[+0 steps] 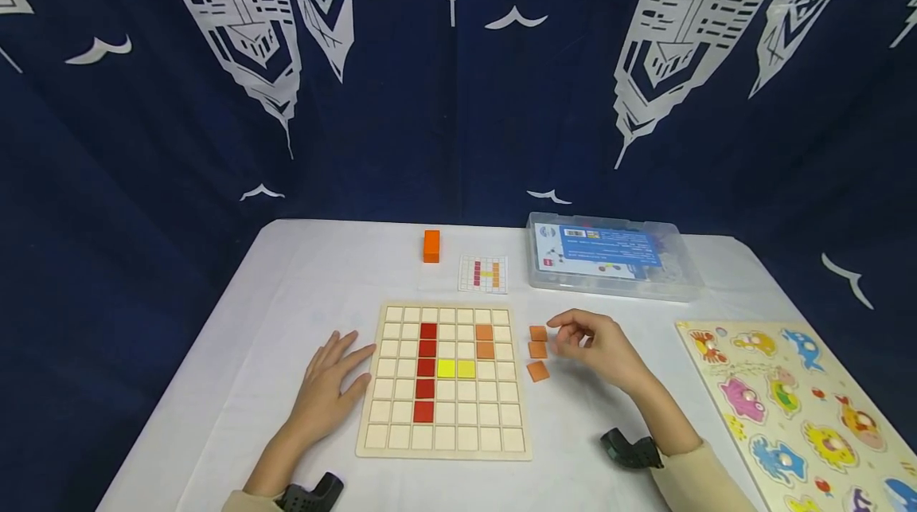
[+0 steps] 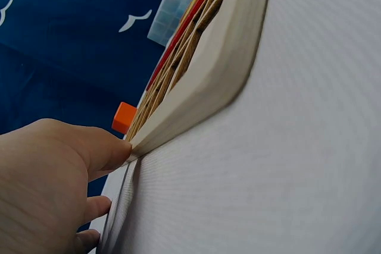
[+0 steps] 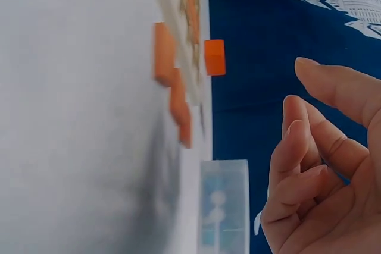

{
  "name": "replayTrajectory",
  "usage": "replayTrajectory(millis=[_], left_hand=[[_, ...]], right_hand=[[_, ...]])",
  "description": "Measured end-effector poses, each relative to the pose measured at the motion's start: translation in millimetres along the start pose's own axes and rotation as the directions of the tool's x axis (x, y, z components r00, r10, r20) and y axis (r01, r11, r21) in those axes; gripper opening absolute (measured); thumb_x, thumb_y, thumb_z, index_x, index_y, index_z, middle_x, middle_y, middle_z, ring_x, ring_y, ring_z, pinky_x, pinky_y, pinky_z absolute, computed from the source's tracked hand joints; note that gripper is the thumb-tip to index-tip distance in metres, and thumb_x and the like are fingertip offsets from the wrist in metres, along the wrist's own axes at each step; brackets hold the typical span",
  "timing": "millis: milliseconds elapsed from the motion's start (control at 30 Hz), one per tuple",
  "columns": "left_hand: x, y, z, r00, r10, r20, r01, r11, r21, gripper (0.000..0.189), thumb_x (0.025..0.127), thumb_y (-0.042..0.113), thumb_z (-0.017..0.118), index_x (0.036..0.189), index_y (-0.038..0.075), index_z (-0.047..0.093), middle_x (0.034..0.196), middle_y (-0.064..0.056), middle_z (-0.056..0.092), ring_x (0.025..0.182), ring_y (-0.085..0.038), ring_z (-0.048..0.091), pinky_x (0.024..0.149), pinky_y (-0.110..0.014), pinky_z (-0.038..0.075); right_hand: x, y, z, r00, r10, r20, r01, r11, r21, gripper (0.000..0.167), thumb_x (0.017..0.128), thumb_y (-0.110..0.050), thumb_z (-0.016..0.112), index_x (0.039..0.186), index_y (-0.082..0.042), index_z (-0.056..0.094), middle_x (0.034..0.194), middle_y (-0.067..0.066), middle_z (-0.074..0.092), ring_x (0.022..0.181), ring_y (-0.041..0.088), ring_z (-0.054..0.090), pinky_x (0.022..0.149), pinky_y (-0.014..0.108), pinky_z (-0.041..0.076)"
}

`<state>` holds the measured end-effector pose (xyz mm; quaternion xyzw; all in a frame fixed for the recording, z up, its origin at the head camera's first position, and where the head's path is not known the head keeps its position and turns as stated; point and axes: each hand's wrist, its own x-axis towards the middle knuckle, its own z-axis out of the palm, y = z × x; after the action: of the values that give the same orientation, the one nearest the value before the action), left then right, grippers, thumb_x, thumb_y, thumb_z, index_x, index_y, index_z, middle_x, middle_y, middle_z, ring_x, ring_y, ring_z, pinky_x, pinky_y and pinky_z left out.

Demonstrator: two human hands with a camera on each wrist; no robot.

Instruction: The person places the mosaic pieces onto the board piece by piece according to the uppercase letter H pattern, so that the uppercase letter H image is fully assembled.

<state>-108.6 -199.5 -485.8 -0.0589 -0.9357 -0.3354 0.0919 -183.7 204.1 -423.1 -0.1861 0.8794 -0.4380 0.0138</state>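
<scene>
A wooden grid board [image 1: 444, 454] holds a column of several red tiles [image 1: 425, 368], two yellow tiles [image 1: 456, 369] and two orange tiles [image 1: 484, 341]. My left hand [image 1: 325, 388] lies at the board's left side with its fingers spread; in the left wrist view a fingertip touches the board's edge [image 2: 202, 96]. To the right of the board, three loose orange tiles [image 1: 538, 350] lie in a column on the table. Beside them hovers my right hand [image 1: 598, 349], fingers loosely bent, thumb and index finger apart, with nothing between them.
A small card [image 1: 483, 274] with a coloured grid pattern lies behind the board. Left of it stands an orange block [image 1: 431, 246]. A clear plastic case [image 1: 609, 257] sits at the back right, and an animal puzzle board [image 1: 781, 373] covers the right side of the table.
</scene>
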Motion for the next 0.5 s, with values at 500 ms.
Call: replayTrajectory(millis=[500], left_hand=[[0.7,0.2,-0.8,1.000,-0.002,0.010,0.002,1.000,0.008,0.041,0.091,0.013,0.065,0.132,0.011,0.062,0.152,-0.020,0.041,0.147,-0.045,0.019,0.117,-0.063,0.010]], right_hand=[[-17.2,26,17,0.996,0.046,0.073,-0.054,0.992,0.118,0.029,0.078,-0.009,0.081,0.104,-0.003,0.069,0.081,0.003,0.066,0.066,0.008,0.053,0.058,0.021,0.045]])
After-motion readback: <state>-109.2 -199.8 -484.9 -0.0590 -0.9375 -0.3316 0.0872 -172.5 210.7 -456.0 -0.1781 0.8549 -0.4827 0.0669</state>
